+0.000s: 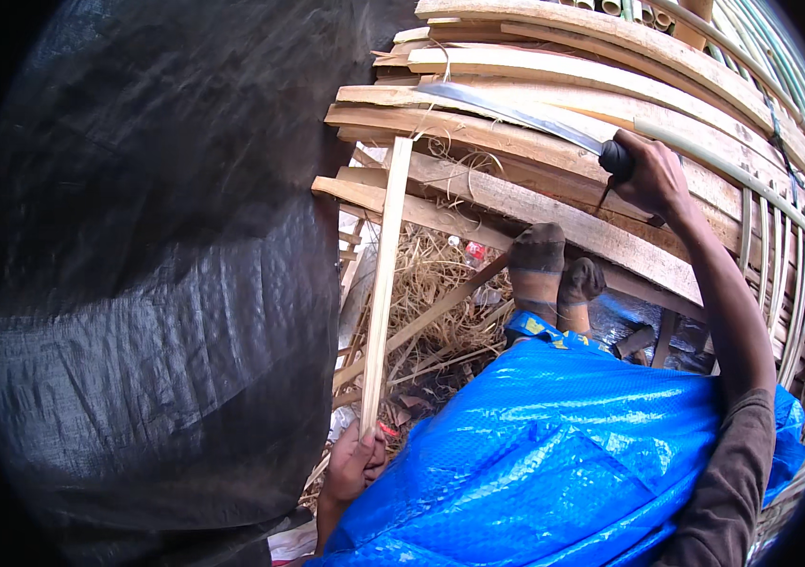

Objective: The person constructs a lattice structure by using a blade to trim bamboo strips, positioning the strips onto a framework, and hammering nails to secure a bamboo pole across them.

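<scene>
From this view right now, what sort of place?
Likely a makeshift wood or bamboo workshop: wooden planks laid together, straw-like shavings heaped below, and a long knife in the right hand.

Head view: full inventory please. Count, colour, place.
Long knife: 1, silver blade, black handle, over the planks
Pale strip: 1, cream, upright in picture, left of centre
Wooden planks: many, tan, upper centre to right
Poles: several, greenish, top right
Shavings: many, straw-coloured, below planks
Black sheet: 1, black, left side
Blue sheet: 1, blue, over lap
Feet: 2, dark coverings, by planks
Left hand: 1, bare, gripping strip's lower end
Right hand: 1, bare, gripping knife handle
</scene>
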A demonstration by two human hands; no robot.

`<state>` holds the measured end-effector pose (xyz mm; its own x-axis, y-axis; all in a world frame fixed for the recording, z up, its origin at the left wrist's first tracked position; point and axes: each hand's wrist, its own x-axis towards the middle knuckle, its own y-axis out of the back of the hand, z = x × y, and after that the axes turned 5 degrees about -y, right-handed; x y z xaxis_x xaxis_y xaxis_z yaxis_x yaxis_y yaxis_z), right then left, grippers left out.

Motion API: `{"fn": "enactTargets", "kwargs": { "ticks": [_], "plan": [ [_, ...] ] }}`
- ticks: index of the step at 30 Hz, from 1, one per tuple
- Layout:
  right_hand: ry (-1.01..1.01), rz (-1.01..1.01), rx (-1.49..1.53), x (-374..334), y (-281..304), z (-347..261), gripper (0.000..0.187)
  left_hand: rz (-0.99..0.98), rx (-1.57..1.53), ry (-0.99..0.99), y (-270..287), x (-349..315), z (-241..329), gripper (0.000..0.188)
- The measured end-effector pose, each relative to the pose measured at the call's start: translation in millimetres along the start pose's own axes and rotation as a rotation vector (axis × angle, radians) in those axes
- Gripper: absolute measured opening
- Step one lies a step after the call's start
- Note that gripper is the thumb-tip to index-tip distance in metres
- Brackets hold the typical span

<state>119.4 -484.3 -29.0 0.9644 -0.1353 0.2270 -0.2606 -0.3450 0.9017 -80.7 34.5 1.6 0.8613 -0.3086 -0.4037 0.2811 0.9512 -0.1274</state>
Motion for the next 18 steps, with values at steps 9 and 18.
{"fn": "enactTargets", "kwargs": {
  "ticks": [9,18],
  "plan": [
    [0.287,-0.042,0.394,-16,14,-117,0.036,-0.009,-0.048,0.024,-19,46,-11,0.025],
    [0.59,-0.372,0.065,-61,-20,-148,0.033,-0.046,0.026,0.041,-31,45,-6,0.025]
  ]
}}
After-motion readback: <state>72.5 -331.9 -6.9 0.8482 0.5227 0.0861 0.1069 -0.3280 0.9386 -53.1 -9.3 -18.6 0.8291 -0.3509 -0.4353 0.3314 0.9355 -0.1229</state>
